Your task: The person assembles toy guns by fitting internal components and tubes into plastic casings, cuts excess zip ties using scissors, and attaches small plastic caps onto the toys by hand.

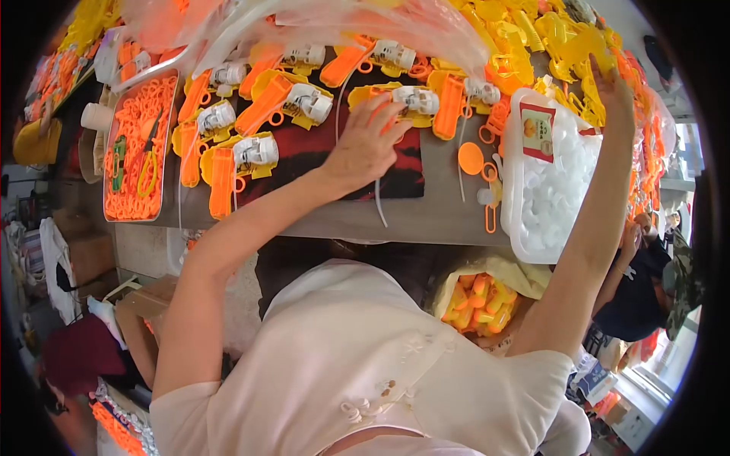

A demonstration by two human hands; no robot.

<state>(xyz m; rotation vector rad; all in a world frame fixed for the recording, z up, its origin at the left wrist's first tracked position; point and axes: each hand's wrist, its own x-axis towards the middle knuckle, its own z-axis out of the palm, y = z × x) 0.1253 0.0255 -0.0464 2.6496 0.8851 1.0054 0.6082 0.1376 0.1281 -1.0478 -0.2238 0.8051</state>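
Note:
My left hand [369, 144] reaches over a dark red-and-black mat [399, 171] with its fingers spread. Its fingertips are at a half-built toy, a yellow plastic shell with an orange part and a white printed cylinder [417, 99]; whether they touch it I cannot tell. Far to the right, my right hand [610, 83] is raised at the heap of yellow plastic parts [517, 34], its fingers on a yellow shell [584, 50]. More half-built toys [255, 152] of the same kind lie in rows to the left of my left hand.
A metal tray [106, 190] of orange links holds scissors [149, 163] and a green-handled tool [119, 163]. A white tub [525, 247] contains translucent pieces. Clear plastic sheeting [342, 30] covers the back. Below the table sits a bag of orange-yellow parts [483, 304]. Another person [635, 292] is at right.

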